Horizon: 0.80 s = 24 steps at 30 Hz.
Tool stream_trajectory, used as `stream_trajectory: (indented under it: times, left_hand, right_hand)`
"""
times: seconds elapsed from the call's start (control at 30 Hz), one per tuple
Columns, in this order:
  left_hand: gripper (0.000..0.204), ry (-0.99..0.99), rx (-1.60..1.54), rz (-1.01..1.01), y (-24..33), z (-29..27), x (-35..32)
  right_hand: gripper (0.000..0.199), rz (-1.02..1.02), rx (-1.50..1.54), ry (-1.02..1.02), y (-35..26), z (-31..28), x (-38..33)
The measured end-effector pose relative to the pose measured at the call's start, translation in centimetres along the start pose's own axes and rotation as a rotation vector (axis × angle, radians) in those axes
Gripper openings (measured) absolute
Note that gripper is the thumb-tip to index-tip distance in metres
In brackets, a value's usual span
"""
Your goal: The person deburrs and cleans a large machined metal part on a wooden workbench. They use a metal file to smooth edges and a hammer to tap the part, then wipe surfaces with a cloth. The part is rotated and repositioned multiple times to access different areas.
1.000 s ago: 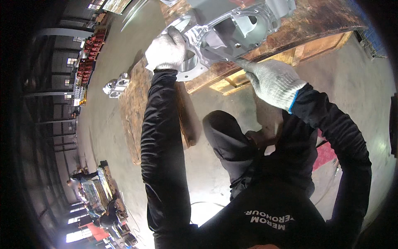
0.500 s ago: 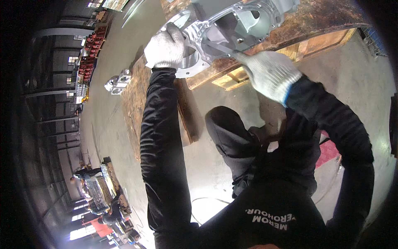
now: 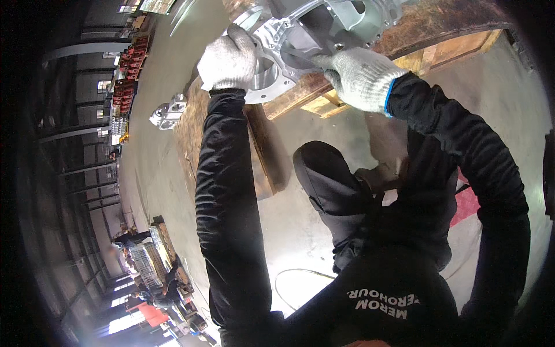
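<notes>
Both gloved hands, left (image 3: 227,61) and right (image 3: 361,78), grip the aluminium casting (image 3: 300,34) at the pallet's (image 3: 439,34) edge; heavy, rigid, best held by its flange.

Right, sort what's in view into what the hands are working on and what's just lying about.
In hand:
left hand and right hand, gloved, gripping the large metal casting
wooden pallet under it

Lying about:
smaller metal casting on the floor
thin hose
red racks
</notes>
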<state>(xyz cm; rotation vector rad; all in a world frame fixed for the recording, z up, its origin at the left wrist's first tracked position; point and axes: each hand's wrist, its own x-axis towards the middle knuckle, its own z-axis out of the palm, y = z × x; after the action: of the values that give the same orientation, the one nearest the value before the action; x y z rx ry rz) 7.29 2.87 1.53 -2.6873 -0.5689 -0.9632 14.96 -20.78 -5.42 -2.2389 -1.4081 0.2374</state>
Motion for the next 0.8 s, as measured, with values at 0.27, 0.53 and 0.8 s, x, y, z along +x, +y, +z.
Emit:
stream_trajectory:
  times: [0.27, 0.53, 0.8]
  left_hand:
    - [0.055, -0.203, -0.004, -0.139, 1.3, -1.4, 0.2]
    - [0.049, -0.172, 0.044, -0.158, 0.5, -2.1, -0.1]
    - [0.053, 0.064, 0.058, -0.032, -0.9, -1.2, -1.0]
  right_hand:
    - [0.033, 0.013, 0.237, -0.058, 0.9, -0.2, 0.5]
    - [0.041, 0.088, 0.475, -0.227, -0.2, -2.3, -0.9]
    - [0.037, 0.136, 0.781, -0.319, 1.3, -1.5, -1.7]
